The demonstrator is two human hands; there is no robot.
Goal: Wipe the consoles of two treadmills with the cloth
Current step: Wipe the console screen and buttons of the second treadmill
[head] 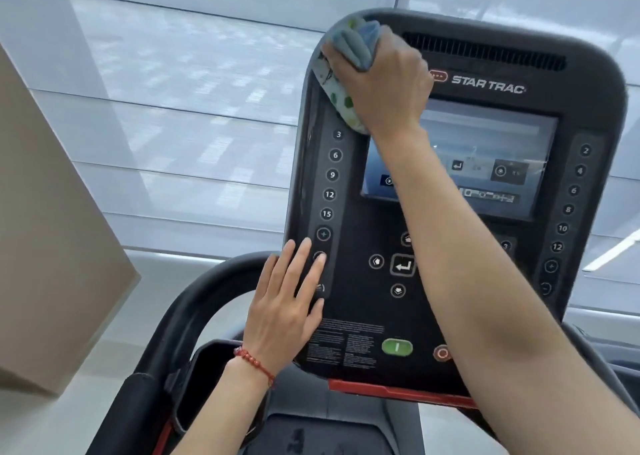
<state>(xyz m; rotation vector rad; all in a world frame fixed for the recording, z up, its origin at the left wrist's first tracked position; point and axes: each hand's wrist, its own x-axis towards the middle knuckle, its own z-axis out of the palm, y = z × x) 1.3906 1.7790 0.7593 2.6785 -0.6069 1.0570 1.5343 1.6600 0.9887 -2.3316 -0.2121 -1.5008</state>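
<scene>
Right grip (381, 83) clutches cloth (349, 52) on console (360, 302); left grip (291, 298) flat, forearm masking screen (491, 156).

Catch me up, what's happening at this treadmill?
A person is wiping a treadmill console with a cloth. The right hand grips the bunched cloth and presses it against the console's upper left corner, just above the screen. The left hand lies flat with straight fingers on the lower left edge of the console, over the button column, apparently bracing it. Only this one console is in view, so I cannot tell whether it is the first or second.
</scene>
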